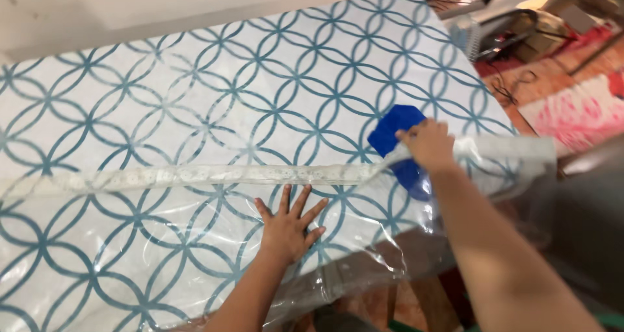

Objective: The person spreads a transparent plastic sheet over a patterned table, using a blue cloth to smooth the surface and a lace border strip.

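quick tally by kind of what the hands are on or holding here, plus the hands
hands: 2, left hand flat on the film, right hand gripping the tool and film edge
blue scraper: 1
clear plastic film: 1
patterned sheet with teal circles: 1
bunched strip of film across the sheet: 1
total: 6

A table point(195, 91) covered in white sheet patterned with interlocking teal circles fills the scene. Clear plastic film point(162, 254) lies over its near part, its bunched edge running left to right.
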